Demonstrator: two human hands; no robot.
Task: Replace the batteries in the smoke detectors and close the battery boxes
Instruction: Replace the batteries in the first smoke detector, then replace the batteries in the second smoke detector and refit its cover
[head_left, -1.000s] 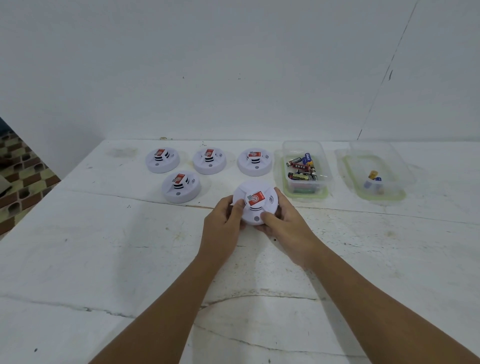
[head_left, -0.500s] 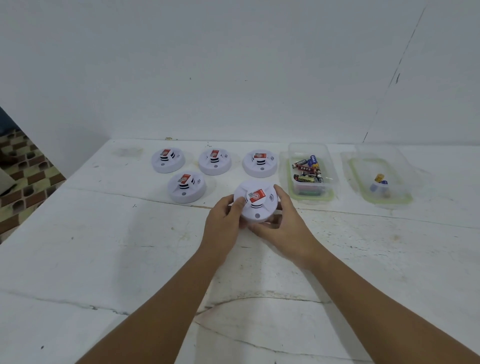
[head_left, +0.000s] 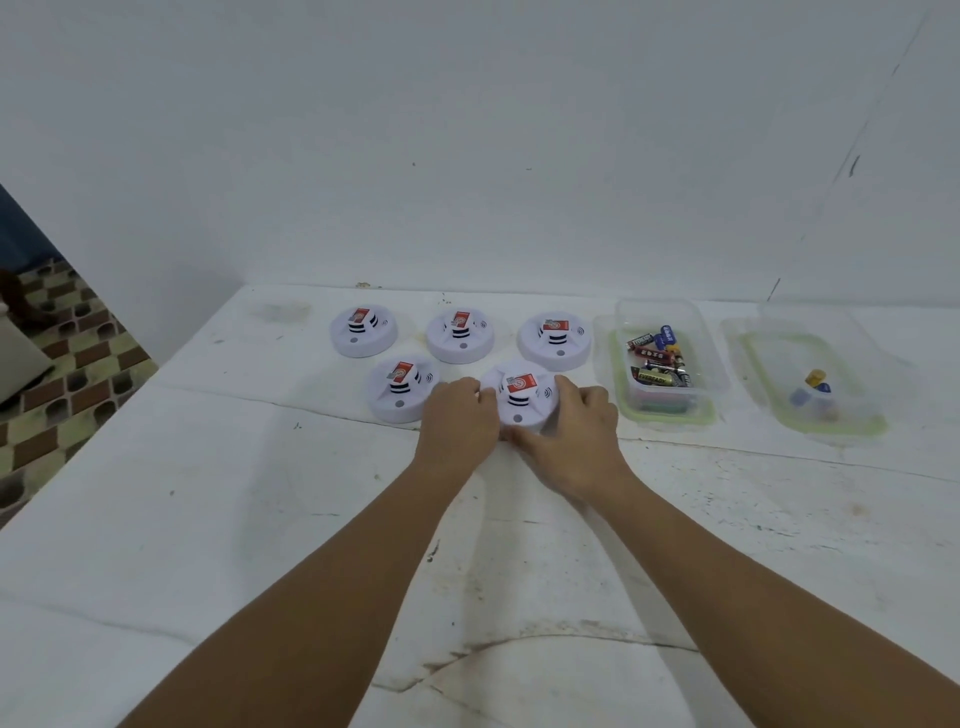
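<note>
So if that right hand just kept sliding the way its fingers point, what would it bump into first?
The right hand already grips the smoke detector, fingers pointing away and leftward. Beyond it, probably the back-row detector, though depth is hard to judge.

Five round white smoke detectors (head_left: 522, 397) with red stickers, face up on the table, loose batteries (head_left: 658, 358) in a clear box, maybe mixed brands

Readable only: "EVEREADY" on a black-and-yellow battery (head_left: 655, 378) lying in the clear battery box (head_left: 670, 312). Red stickers with a round emblem on all five smoke detectors, among them the held detector (head_left: 521, 395) and the rear right detector (head_left: 555, 335), too small to read. Print on the other batteries likewise blurred.
</note>
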